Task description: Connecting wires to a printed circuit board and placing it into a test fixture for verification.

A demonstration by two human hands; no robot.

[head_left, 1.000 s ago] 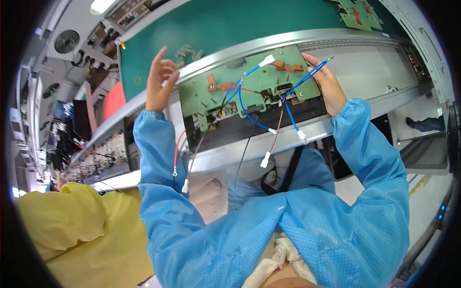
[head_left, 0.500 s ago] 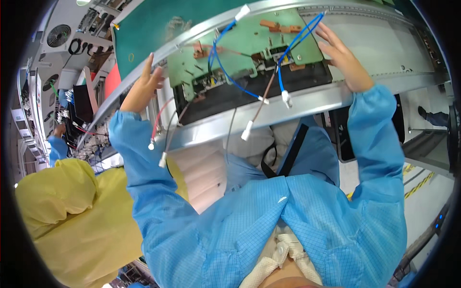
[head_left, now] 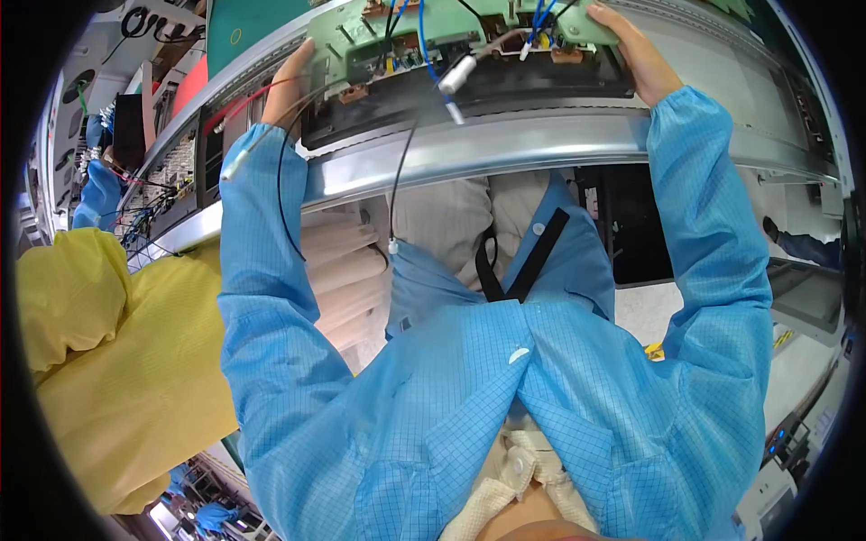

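At the top centre of the frame, both hands grasp a green circuit board (head_left: pixel 451 22): the left hand (head_left: pixel 287 83) grips its left end, the right hand (head_left: pixel 637 56) its right end. Blue wires (head_left: pixel 424 45) (white connectors at their tips) dangle over the metal rail (head_left: pixel 541 149) below. A yellow-sleeved co-worker (head_left: pixel 99 361) fills the lower left.

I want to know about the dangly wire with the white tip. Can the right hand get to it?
Probably not right now: the right hand is gripping the green board's right edge. The white tip hangs near the middle, nothing blocking it, but the hand would have to let go.
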